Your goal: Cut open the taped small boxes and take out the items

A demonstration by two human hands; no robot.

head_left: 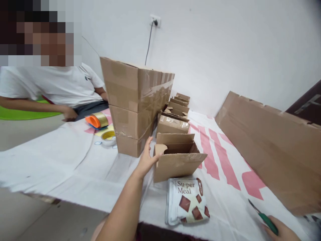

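Left hand (146, 160): open, fingers spread, thumb and palm against the left side flap of the open box (175, 160); touches it, grips nothing. Box just right of that hand, mouth up, long side running left to right across the desk (62, 160), front flap folded down toward the near edge. Right hand (281, 231) low in the frame's corner, closed round a green-handled tool (265, 219), tip pointing up and left; well apart from the box, so left hand nearer by far. Just in front of the box, between the 2 hands, a flat food pouch (187, 204), printed side up. Behind the box, a row of smaller boxes (175, 115); left of those, a stack of 3 taped boxes (136, 100). Further left, 2 tape rolls (100, 120) and another person's hand (69, 115) resting on the desk. At right, a large cardboard sheet (271, 147), tilted.
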